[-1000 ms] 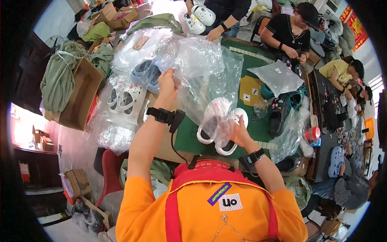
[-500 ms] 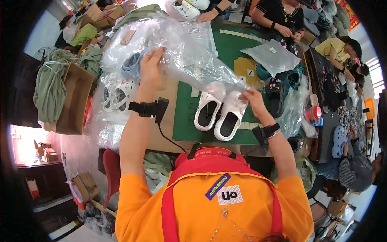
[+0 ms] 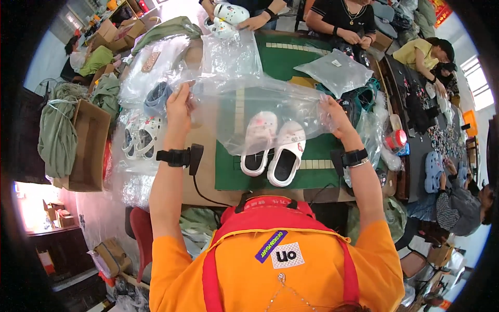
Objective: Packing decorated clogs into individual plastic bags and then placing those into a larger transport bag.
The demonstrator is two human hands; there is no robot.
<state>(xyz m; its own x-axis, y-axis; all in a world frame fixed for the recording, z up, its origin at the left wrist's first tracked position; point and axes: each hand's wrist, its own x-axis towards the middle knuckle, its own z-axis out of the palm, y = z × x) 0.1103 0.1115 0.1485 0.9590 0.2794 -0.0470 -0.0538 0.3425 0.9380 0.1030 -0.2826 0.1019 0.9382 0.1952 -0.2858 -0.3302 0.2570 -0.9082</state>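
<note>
- Green mat [image 3: 228, 174], flat
- Clear plastic bag [image 3: 275, 96], spread above it
- White clogs [image 3: 287, 151], side by side on the mat
- Left hand [image 3: 180, 106], closed on the bag's left edge
- Right hand [image 3: 337, 115], closed on its right edge

White clogs [image 3: 289, 148] partly veiled by plastic bag [image 3: 249, 99]; necklaced coworker [image 3: 335, 18] cut off above.
</note>
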